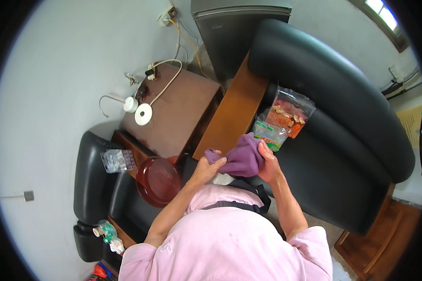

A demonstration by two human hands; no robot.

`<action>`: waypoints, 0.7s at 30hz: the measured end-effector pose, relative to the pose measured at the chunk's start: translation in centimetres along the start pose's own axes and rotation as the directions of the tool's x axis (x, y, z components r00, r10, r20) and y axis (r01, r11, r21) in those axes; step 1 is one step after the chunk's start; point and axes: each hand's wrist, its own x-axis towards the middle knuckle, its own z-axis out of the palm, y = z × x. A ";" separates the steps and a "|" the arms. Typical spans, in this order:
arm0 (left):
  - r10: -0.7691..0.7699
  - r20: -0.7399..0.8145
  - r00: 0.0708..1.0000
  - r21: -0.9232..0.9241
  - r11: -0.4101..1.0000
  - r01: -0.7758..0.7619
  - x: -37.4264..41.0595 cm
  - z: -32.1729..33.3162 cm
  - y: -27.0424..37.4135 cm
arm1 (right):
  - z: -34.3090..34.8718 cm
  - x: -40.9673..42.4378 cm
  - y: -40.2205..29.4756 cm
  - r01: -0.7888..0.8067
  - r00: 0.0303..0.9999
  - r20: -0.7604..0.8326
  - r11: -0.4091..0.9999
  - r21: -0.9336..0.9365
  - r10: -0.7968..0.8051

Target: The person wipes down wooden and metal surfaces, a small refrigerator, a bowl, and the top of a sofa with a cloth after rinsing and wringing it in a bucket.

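Note:
A bunched purple cloth (244, 158) is stretched between my two hands, in front of my waist. My left hand (208, 169) pinches one end of it between thumb and fingers. On the other side, my right hand (269, 161) grips the bulkier part, with the thumb raised along its edge. Part of the cloth hides the fingers of the right hand. Just beyond it, on the black sofa (323, 165), lies a clear plastic bag (292, 112) holding orange packets. A wooden sofa armrest (228, 116) runs past the cloth's far side.
At the left, a reddish-brown plastic basin (158, 182) rests by a black armchair (91, 179). A brown side table (176, 105) carries a white cable and a round white disc (143, 114). Behind stands a dark refrigerator (239, 38). A clear blister package (119, 161) lies on the armchair's armrest.

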 end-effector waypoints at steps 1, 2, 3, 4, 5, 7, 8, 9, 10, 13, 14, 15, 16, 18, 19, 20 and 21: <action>0.046 0.021 0.999 0.005 0.999 -0.046 1.5 -0.8 -0.2 | -0.1 0.8 0.4 0.002 1.000 0.000 0.999 0.047 -0.002; 0.069 0.030 0.997 0.019 0.997 -0.070 2.9 -1.8 -1.5 | -0.6 1.7 1.3 0.005 1.000 0.002 0.996 0.093 -0.005; 0.103 0.043 0.994 0.028 0.994 -0.105 4.6 -2.6 -2.1 | -1.2 2.9 1.9 0.016 1.000 0.006 0.991 0.132 -0.017; 0.045 0.088 0.995 -0.017 0.999 -0.044 5.6 -3.2 -0.7 | -1.1 3.9 1.7 0.054 0.998 0.038 0.995 0.085 -0.057; -0.022 0.142 0.990 -0.013 1.000 0.024 7.0 -4.0 0.7 | -0.8 4.8 1.4 0.117 0.993 -0.031 0.993 -0.002 -0.117; 0.027 0.164 0.986 0.031 0.999 -0.032 10.0 -5.8 1.8 | 0.6 6.9 0.1 0.130 0.989 -0.064 0.989 -0.068 -0.134; 0.030 0.188 0.982 0.033 0.999 -0.037 11.9 -7.0 2.5 | 1.3 8.5 -1.0 0.159 0.985 -0.057 0.984 -0.083 -0.164; 0.061 0.168 0.984 0.022 0.998 -0.066 13.3 -8.1 3.0 | 2.6 9.5 -2.1 0.179 0.981 -0.063 0.979 -0.095 -0.186; 0.090 0.147 0.985 0.010 0.996 -0.092 14.8 -8.9 3.4 | 3.8 10.4 -3.1 0.197 0.976 -0.070 0.974 -0.107 -0.206; 0.146 0.073 0.987 -0.059 0.988 -0.142 18.7 -11.7 0.5 | 7.1 11.8 -5.8 0.210 0.962 -0.140 0.965 -0.159 -0.232; 0.083 0.068 0.994 -0.085 0.993 -0.077 19.3 -12.6 -0.4 | 7.8 11.8 -6.3 0.210 0.957 -0.165 0.961 -0.182 -0.240; 0.022 0.062 0.998 -0.110 0.994 -0.015 19.8 -13.5 -1.4 | 7.9 11.9 -6.4 0.225 0.947 -0.185 0.954 -0.196 -0.261; -0.016 0.081 0.997 -0.074 0.997 0.022 19.9 -14.8 -2.8 | 7.6 11.9 -6.2 0.236 0.941 -0.196 0.950 -0.205 -0.276; -0.092 0.105 0.990 -0.001 0.996 0.093 19.3 -16.4 -4.6 | 6.9 11.2 -6.0 0.261 0.928 -0.209 0.938 -0.227 -0.308; -0.102 0.107 0.989 0.003 0.995 0.102 18.7 -16.4 -5.0 | 6.5 10.8 -6.1 0.291 0.918 -0.209 0.932 -0.218 -0.336; -0.113 0.107 0.988 0.007 0.994 0.112 17.9 -16.4 -5.4 | 5.9 10.2 -6.4 0.319 0.909 -0.209 0.924 -0.209 -0.361; -0.132 0.101 0.986 0.023 0.991 0.130 16.6 -16.6 -5.4 | 5.1 9.7 -6.2 0.344 0.901 -0.211 0.921 -0.184 -0.379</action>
